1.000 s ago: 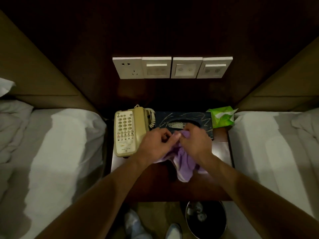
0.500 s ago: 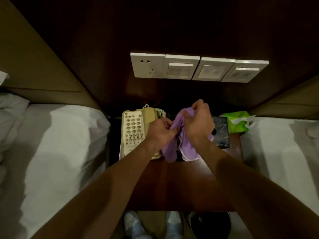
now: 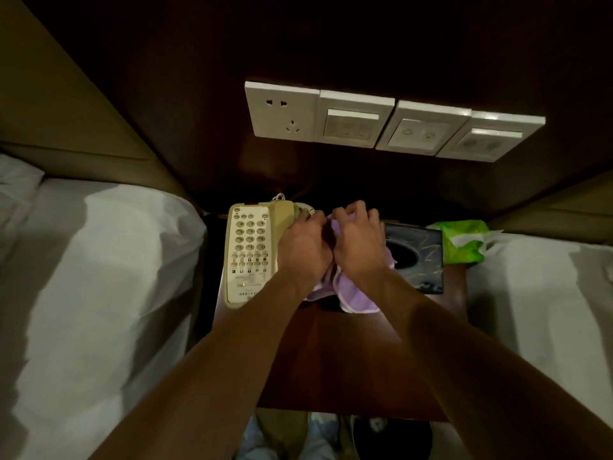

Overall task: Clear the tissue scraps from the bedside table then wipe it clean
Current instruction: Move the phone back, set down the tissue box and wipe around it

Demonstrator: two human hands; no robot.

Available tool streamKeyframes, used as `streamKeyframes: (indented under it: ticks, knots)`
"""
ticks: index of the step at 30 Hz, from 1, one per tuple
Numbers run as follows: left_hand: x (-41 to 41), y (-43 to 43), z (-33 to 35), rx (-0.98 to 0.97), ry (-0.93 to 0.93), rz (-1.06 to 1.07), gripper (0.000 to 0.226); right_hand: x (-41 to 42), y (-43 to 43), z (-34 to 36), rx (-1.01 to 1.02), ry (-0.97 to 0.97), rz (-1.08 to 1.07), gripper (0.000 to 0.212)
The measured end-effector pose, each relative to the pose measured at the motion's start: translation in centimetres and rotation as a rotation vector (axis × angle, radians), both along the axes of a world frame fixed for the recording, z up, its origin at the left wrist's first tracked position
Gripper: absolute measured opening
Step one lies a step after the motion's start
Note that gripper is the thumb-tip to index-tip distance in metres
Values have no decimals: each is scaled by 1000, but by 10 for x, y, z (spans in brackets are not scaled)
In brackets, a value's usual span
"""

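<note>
A purple cloth [image 3: 353, 293] is bunched between both hands over the back middle of the dark wooden bedside table [image 3: 348, 360]. My left hand [image 3: 303, 247] grips its left side, next to the phone. My right hand [image 3: 360, 242] grips its right side, knuckles up, fingers curled over the top. The cloth's lower folds hang down to the tabletop. I see no tissue scraps on the visible tabletop.
A beige telephone [image 3: 250, 250] lies at the table's left. A dark tissue box [image 3: 416, 257] and a green tissue pack [image 3: 464, 240] sit at the right back. White beds flank the table. Wall sockets [image 3: 381, 122] are above. A dark bin [image 3: 391, 436] stands below the front edge.
Both hands have lowered with the cloth toward the tabletop and pressed closer together; the cloth is more bunched. The view has shifted slightly.
</note>
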State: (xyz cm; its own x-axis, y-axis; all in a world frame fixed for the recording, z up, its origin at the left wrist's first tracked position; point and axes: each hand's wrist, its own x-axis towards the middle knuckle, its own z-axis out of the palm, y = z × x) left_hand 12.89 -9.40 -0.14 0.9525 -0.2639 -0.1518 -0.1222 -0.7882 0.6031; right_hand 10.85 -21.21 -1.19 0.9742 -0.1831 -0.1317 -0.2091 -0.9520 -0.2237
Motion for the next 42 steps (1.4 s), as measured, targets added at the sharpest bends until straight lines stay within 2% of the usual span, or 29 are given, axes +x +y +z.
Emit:
streamKeyframes:
  ticks: [5,7,10,16,18,21,24,26,28,29,31,33,35,39,42]
  knots:
    - [-21,19,-4,-16,12,-106,15,-30,7,12,30,49,99,34]
    - [-35,29,-5,9,-1,-182,18,-45,8,14,21,51,173,38]
    - [-37,26,-6,11,-28,-155,19,-39,0,15,37,62,205,41]
    - [7,-9,-3,59,-56,-8,13,-2,-7,1,48,-62,4,33]
    - [9,-13,-5,60,-66,23,8,2,-9,-2,47,-80,-24,32]
    - [1,-7,-10,-16,-84,26,13,0,-10,-4,40,-78,-7,31]
    - [0,2,-9,-138,17,47,18,-4,-15,0,64,-34,71,32]
    - [9,6,-3,-180,145,82,11,-6,-24,7,82,-2,153,33]
    - [18,7,3,-84,181,18,32,-8,-33,16,52,11,232,38]
    - [22,6,5,37,158,-50,43,-9,-37,19,22,-4,257,41]
    - [29,2,10,346,28,-219,53,-11,-42,20,-12,-43,242,44]
    - [35,-1,8,524,-93,-386,63,-9,-42,15,18,-71,160,45]
    - [44,2,3,515,-104,-512,69,-5,-33,10,83,-96,50,43]
    - [62,7,-2,222,50,-534,64,-2,3,1,222,-173,-154,41]
    - [67,12,-6,189,28,-567,68,-14,16,-8,237,-227,-68,31]
